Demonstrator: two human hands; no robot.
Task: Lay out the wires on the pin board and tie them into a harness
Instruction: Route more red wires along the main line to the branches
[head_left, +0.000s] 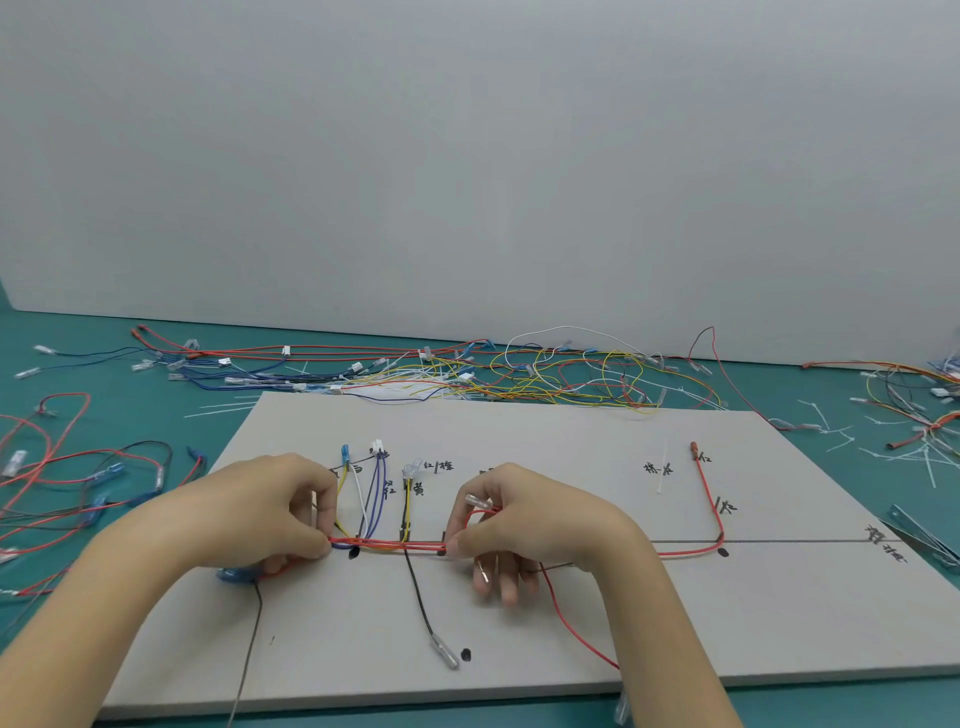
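A grey pin board (571, 613) lies on the teal table. Along its drawn line runs a bundle of red wires (389, 544). My left hand (270, 514) pinches the bundle's left end. My right hand (519, 519) pinches its right end, with a clear-sleeved terminal (478, 502) sticking up by the fingers. Yellow, white and blue wires (363, 499) rise from the bundle to connectors near the board's top. A black wire (418, 597) drops to a clear terminal (444, 652). A long red wire (711, 499) curves up on the right.
A tangle of loose wires (519, 374) lies behind the board along the white wall. More red and black wires (78, 467) lie left of the board. Cut cable ties (924, 457) are scattered at the right, and one tie (662, 467) lies on the board.
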